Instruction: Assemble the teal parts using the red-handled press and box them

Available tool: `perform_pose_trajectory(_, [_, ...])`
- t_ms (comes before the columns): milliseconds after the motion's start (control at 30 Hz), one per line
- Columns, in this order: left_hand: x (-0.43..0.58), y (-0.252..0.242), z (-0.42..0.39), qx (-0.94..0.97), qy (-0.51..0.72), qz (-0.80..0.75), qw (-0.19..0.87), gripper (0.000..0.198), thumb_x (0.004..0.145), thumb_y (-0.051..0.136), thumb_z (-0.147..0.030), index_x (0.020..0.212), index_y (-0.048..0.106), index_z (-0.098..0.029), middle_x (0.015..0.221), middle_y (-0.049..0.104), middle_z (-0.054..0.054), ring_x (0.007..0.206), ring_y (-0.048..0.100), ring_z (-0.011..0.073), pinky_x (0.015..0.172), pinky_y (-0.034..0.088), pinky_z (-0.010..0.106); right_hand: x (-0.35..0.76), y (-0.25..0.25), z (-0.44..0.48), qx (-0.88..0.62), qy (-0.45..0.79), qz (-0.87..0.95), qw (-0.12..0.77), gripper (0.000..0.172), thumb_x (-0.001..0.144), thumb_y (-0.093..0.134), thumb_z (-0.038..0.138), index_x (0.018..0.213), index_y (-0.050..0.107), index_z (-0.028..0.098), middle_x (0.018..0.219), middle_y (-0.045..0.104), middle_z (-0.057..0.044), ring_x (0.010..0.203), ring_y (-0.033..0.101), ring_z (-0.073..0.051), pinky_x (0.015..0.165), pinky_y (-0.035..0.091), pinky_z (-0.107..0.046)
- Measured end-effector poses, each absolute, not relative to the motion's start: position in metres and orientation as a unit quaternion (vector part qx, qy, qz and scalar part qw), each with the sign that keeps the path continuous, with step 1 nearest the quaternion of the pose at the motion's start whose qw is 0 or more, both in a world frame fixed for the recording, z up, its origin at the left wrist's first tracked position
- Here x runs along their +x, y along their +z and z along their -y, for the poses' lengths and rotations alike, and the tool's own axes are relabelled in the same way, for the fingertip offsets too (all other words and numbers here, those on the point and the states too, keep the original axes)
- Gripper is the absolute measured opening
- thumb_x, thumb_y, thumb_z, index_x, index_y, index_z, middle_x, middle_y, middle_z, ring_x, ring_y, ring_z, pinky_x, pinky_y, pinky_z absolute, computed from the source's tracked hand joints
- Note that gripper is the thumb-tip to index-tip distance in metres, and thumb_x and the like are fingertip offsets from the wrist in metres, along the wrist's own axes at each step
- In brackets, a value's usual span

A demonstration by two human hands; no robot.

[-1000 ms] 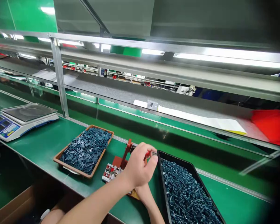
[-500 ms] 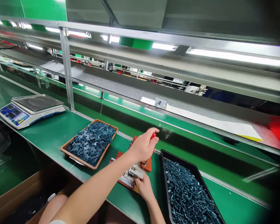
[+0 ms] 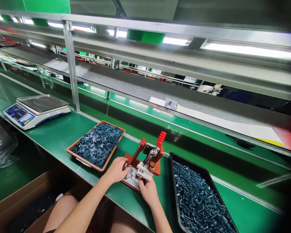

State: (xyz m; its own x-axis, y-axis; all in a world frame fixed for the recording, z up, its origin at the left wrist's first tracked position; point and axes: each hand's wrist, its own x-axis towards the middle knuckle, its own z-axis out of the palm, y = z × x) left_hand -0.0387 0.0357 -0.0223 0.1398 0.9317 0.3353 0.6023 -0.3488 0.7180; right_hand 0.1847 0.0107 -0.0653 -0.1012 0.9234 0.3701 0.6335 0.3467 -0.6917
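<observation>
On the green counter, both my hands are at the red jig.

The red handle stands up with no hand on it, and the metal block sits low over the plate. My left hand curls at the plate's left side, my right hand against the block's near end; both are partly closed, but I can't tell whether either grips anything. The jig stands between the brown tray of dark blue pieces and the black tray of screws.
</observation>
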Motion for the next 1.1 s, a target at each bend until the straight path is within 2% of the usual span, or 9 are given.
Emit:
perform_pose_trajectory(167, [-0.039,-0.040,-0.047,0.700,0.382,-0.530,0.289,0.030,0.096,0.049,-0.035,0.106,0.073,-0.021,0.112,0.077,0.011,0.111,0.069,0.0287,0.104,0.050,0.045,0.183,-0.059,-0.009,-0.535,0.189,0.733,0.375,0.034,0.094,0.048,0.034,0.107,0.077,0.020,0.110,0.076,-0.011,0.103,0.071,-0.029,0.095,0.056,-0.042])
perform_pose_trajectory(367, [-0.043,-0.048,-0.059,0.423,0.555,-0.455,0.554,0.063,0.095,0.037,-0.070,0.113,0.062,-0.015,0.101,0.080,0.017,0.096,0.076,0.0290,0.092,0.056,0.046,0.183,-0.066,-0.009,-0.568,0.166,0.705,0.391,0.033,0.092,0.051,0.036,0.102,0.078,0.021,0.110,0.076,-0.011,0.104,0.070,-0.031,0.095,0.056,-0.046])
perform_pose_trajectory(467, [-0.043,-0.049,-0.061,0.414,0.571,-0.472,0.528,0.063,0.092,0.042,-0.072,0.109,0.061,-0.014,0.103,0.079,0.020,0.101,0.075,0.0301,0.099,0.053,0.048,0.181,-0.069,-0.010,-0.554,0.168,0.707,0.407,0.034,0.092,0.052,0.037,0.107,0.077,0.021,0.114,0.075,-0.011,0.108,0.068,-0.031,0.100,0.053,-0.048])
perform_pose_trajectory(567, [-0.038,-0.051,-0.047,0.420,0.585,-0.515,0.464,0.055,0.094,0.049,-0.062,0.120,0.057,-0.015,0.121,0.074,0.021,0.119,0.069,0.0296,0.111,0.047,0.049,0.183,-0.065,-0.011,-0.537,0.163,0.704,0.436,0.034,0.093,0.052,0.037,0.108,0.076,0.019,0.113,0.073,-0.013,0.106,0.068,-0.030,0.097,0.054,-0.048])
perform_pose_trajectory(733, [-0.025,-0.069,0.044,0.459,0.596,-0.586,0.301,0.064,0.092,0.062,-0.048,0.145,0.046,-0.017,0.156,0.047,0.020,0.147,0.044,0.0320,0.124,0.033,0.055,0.188,-0.044,0.013,-0.555,0.117,0.692,0.447,0.027,0.095,0.050,0.032,0.100,0.073,0.019,0.101,0.069,-0.011,0.095,0.067,-0.027,0.085,0.056,-0.042])
perform_pose_trajectory(800, [-0.020,-0.073,0.093,0.470,0.583,-0.581,0.320,0.058,0.096,0.058,-0.047,0.148,0.046,-0.022,0.155,0.049,0.017,0.140,0.051,0.0297,0.120,0.040,0.052,0.179,-0.039,0.038,-0.548,0.110,0.702,0.443,0.023,0.098,0.052,0.031,0.096,0.071,0.020,0.098,0.065,-0.010,0.092,0.065,-0.026,0.084,0.055,-0.041])
perform_pose_trajectory(900, [-0.012,-0.068,0.146,0.414,0.539,-0.558,0.476,0.052,0.100,0.052,-0.053,0.143,0.053,-0.024,0.138,0.063,0.015,0.120,0.065,0.0252,0.105,0.054,0.044,0.148,-0.037,0.081,-0.480,0.178,0.758,0.403,0.019,0.102,0.052,0.028,0.099,0.071,0.022,0.099,0.063,-0.008,0.091,0.063,-0.024,0.081,0.056,-0.038])
perform_pose_trajectory(1000, [-0.012,-0.061,0.162,0.336,0.530,-0.537,0.564,0.053,0.098,0.051,-0.062,0.124,0.064,-0.018,0.124,0.070,0.014,0.110,0.069,0.0232,0.098,0.058,0.038,0.116,-0.037,0.111,-0.406,0.260,0.808,0.338,0.022,0.103,0.050,0.024,0.107,0.072,0.024,0.102,0.064,-0.008,0.094,0.063,-0.024,0.081,0.057,-0.038])
perform_pose_trajectory(1100, [-0.038,-0.066,0.156,0.316,0.524,-0.545,0.573,0.055,0.094,0.054,-0.067,0.110,0.068,-0.016,0.105,0.075,0.013,0.078,0.071,0.0181,0.073,0.060,0.032,0.110,-0.032,0.117,-0.373,0.281,0.827,0.313,0.026,0.103,0.051,0.025,0.123,0.069,0.026,0.108,0.066,-0.009,0.099,0.065,-0.025,0.085,0.058,-0.040])
